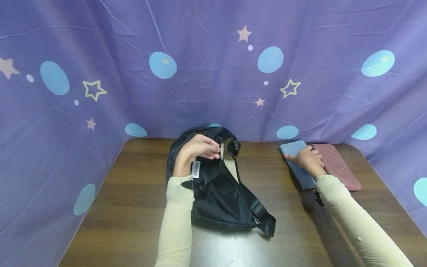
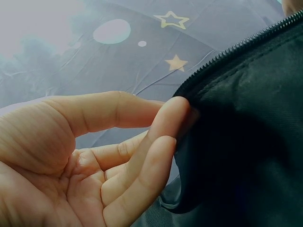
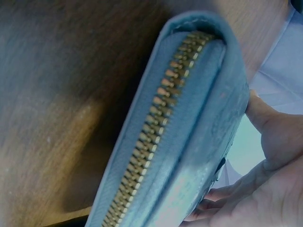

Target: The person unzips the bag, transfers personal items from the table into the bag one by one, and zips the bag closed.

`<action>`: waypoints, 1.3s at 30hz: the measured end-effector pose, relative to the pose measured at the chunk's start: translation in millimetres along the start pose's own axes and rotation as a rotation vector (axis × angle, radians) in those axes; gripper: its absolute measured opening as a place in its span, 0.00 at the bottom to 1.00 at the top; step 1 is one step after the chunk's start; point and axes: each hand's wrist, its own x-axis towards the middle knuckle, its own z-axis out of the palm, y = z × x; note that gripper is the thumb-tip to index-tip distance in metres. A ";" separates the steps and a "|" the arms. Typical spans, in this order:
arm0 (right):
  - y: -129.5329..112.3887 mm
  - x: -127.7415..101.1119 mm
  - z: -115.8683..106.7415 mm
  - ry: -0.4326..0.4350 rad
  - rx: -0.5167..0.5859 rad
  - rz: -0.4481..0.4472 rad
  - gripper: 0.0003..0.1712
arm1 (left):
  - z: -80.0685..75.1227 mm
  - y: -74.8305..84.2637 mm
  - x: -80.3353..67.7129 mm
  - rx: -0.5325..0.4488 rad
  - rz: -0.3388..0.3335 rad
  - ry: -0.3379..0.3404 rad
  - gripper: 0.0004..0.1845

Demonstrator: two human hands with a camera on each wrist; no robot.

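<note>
A black backpack [image 1: 220, 200] lies on the table with its zipped opening parted, showing a beige lining [image 1: 231, 163]. My left hand [image 1: 201, 146] pinches the edge of that opening; the left wrist view shows thumb and fingertips meeting on the fabric just below the zipper teeth [image 2: 222, 56]. Over on the right, my right hand [image 1: 308, 160] grips a blue zip wallet [image 1: 297, 172], thumb along one side and fingers curled over the other. Gold zipper teeth [image 3: 151, 125] run along the wallet's edge in the right wrist view.
A pinkish-red wallet [image 1: 337, 167] lies right beside the blue one, partly behind my right hand and sleeve. The backpack's strap [image 1: 263, 217] trails toward the front of the wooden table [image 1: 133, 207]. A purple patterned cloth [image 1: 213, 85] hangs behind the table and along its sides.
</note>
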 end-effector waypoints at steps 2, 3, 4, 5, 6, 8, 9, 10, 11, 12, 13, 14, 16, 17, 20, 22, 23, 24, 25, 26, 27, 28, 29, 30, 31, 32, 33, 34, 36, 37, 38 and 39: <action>-0.9 -0.3 0.0 0.007 -0.001 -0.002 0.69 | -0.1 0.7 -0.6 -0.001 0.002 0.000 0.16; -1.2 -0.4 0.0 0.009 -0.002 -0.004 0.69 | -0.1 0.8 -0.8 -0.002 0.001 0.000 0.16; -1.5 -0.8 -0.2 0.010 -0.003 -0.004 0.69 | -0.1 1.0 -0.9 -0.003 0.001 -0.001 0.16; -1.8 -1.2 -0.3 0.009 -0.002 -0.005 0.70 | -0.2 1.1 -1.0 -0.003 -0.001 -0.001 0.16; -1.9 -1.6 -0.4 0.007 -0.003 -0.005 0.70 | -0.3 1.1 -1.2 -0.002 -0.002 -0.002 0.17; -1.8 -2.1 -0.4 0.004 -0.004 -0.003 0.70 | -0.6 1.3 -1.4 0.000 -0.004 -0.004 0.17; -1.7 -2.4 -0.4 0.003 -0.004 -0.001 0.70 | -0.8 1.2 -1.3 0.001 -0.003 -0.005 0.17; -1.4 -2.5 0.0 0.003 -0.003 0.000 0.70 | -0.7 1.0 -1.2 0.003 -0.001 -0.007 0.16; -1.1 -2.6 0.5 0.004 -0.001 0.001 0.70 | -0.6 0.9 -1.1 0.004 0.000 -0.009 0.16; -0.8 -2.5 0.8 0.007 0.000 0.003 0.70 | -0.5 0.9 -1.0 0.004 0.002 -0.011 0.16; -0.6 -2.2 1.1 0.010 -0.002 0.003 0.69 | -0.3 0.9 -1.0 0.005 0.004 -0.012 0.16; -0.7 -2.2 1.3 0.013 -0.002 0.003 0.69 | -0.2 0.7 -0.8 0.004 0.006 -0.013 0.16; -1.5 -2.8 1.2 0.019 -0.001 0.002 0.70 | 0.0 0.6 -0.4 0.002 0.008 -0.015 0.15; -1.9 -2.8 1.1 0.022 -0.001 0.002 0.70 | 0.1 0.6 -0.2 0.000 0.009 -0.016 0.15; -3.6 -3.4 0.6 0.028 -0.002 0.002 0.70 | -0.1 0.4 0.5 -0.007 0.008 -0.016 0.15; -4.6 -4.1 0.3 0.033 -0.002 0.003 0.70 | -0.3 0.4 0.8 -0.010 0.006 -0.017 0.15; -5.2 -4.3 0.2 0.036 -0.002 0.003 0.70 | -0.4 0.4 0.8 -0.013 0.005 -0.017 0.15; -5.7 -4.6 0.2 0.039 -0.002 0.003 0.70 | -0.5 0.2 0.9 -0.014 0.004 -0.016 0.15; -5.9 -5.1 0.5 0.041 -0.001 0.005 0.70 | -0.5 0.0 1.1 -0.015 0.003 -0.016 0.15; -6.0 -5.3 1.0 0.043 -0.001 0.006 0.70 | -0.6 -0.1 1.1 -0.016 0.001 -0.017 0.15; -6.1 -5.1 1.6 0.045 -0.001 0.006 0.71 | -0.6 -0.4 1.2 -0.018 0.001 -0.017 0.15; -6.3 -4.9 1.8 0.047 0.001 0.008 0.70 | -0.8 -0.5 1.4 -0.019 0.003 -0.018 0.15; -6.5 -4.7 2.1 0.049 -0.002 0.010 0.70 | -0.9 -0.4 1.5 -0.020 0.004 -0.018 0.15; -6.8 -4.7 2.1 0.050 -0.003 0.011 0.71 | -0.9 -0.4 1.4 -0.021 0.006 -0.019 0.15; -7.1 -4.3 2.2 0.050 -0.009 0.013 0.71 | -0.9 -0.3 1.4 -0.022 0.007 -0.020 0.15; -7.3 -4.0 2.2 0.051 -0.015 0.014 0.71 | -0.9 -0.1 1.3 -0.022 0.008 -0.020 0.15; -7.6 -4.1 2.2 0.053 -0.019 0.014 0.70 | -0.9 0.0 1.4 -0.022 0.009 -0.020 0.15; -7.7 -4.0 2.4 0.056 -0.024 0.014 0.70 | -0.9 0.2 1.2 -0.022 0.009 -0.020 0.15; -8.4 -4.4 3.2 0.066 -0.030 0.011 0.70 | -0.9 0.3 1.2 -0.023 0.009 -0.020 0.15; -8.5 -4.4 3.9 0.074 -0.032 0.009 0.69 | -0.9 0.2 1.3 -0.021 0.008 -0.021 0.15; -8.5 -4.6 4.5 0.080 -0.030 0.007 0.69 | -1.1 0.0 1.3 -0.020 0.009 -0.021 0.15; -8.5 -4.8 5.5 0.086 -0.028 0.002 0.69 | -1.1 -0.3 1.5 -0.019 0.009 -0.020 0.15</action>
